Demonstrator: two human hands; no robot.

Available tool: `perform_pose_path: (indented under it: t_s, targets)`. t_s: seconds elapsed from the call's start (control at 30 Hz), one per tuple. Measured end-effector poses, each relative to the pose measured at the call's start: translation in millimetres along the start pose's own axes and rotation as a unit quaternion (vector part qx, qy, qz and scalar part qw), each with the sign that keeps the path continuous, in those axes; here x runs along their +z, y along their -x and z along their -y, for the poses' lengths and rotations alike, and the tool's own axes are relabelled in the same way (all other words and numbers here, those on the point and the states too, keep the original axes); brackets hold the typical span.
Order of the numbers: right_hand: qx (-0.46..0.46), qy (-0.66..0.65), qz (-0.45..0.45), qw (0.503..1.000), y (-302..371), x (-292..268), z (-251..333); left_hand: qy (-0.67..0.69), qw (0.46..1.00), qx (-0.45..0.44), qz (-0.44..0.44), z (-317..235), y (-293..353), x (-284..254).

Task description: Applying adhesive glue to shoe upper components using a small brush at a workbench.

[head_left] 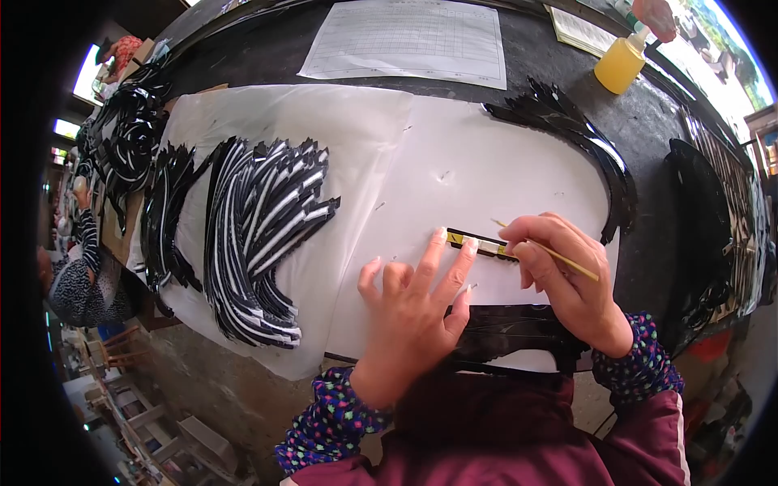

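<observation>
Black and narrow, with yellow and white patches along its face, a slim flat strip (pixel 487 246) lies at the right of the smooth white sheet (pixel 462 146), its right end partly hidden by fingers. A person's left hand (pixel 412 312) holds it down with the tips of index and middle fingers, the digits spread and the thumb apart from the strip. Thumb and forefinger of the right hand (pixel 577 296) are pinched together on a slender yellow stick (pixel 571 263), its thin tip on the strip's far side; whether that tip touches the sheet cannot be told. With only two fingertips bearing down, a sideways nudge could skew the strip on the slick-looking surface, and a slipping stick could scratch the patches or catch a fingertip. A right wrist swung outward might scatter the glossy black curved strips (pixel 596 146) fanned at the far right; a dragging sleeve could disturb the flat black pieces (pixel 519 324) at the near edge. Left, black-and-white striped lengths (pixel 263 219) sweep in a curved, ragged-ended sheaf over a crinkled translucent sheet (pixel 348 109). Farther off, a ruled paper form (pixel 405 40) and a yellow plastic bottle (pixel 620 66) rest on the scuffed dark tabletop (pixel 535 61).
</observation>
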State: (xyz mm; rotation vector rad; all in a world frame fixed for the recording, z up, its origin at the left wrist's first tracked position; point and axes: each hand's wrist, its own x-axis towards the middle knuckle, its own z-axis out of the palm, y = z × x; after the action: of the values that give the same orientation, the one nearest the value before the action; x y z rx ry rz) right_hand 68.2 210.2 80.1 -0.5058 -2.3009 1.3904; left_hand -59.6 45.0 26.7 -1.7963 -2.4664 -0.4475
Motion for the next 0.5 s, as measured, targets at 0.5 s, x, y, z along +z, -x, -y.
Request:
perform_pose_path:
  t_s: [0.5]
  targets:
    - [-0.058, 0.078, -0.004, 0.995, -17.5, 40.4, -37.7, 0.041, 0.998, -0.018, -0.044, -0.3, 1.7, 12.6]
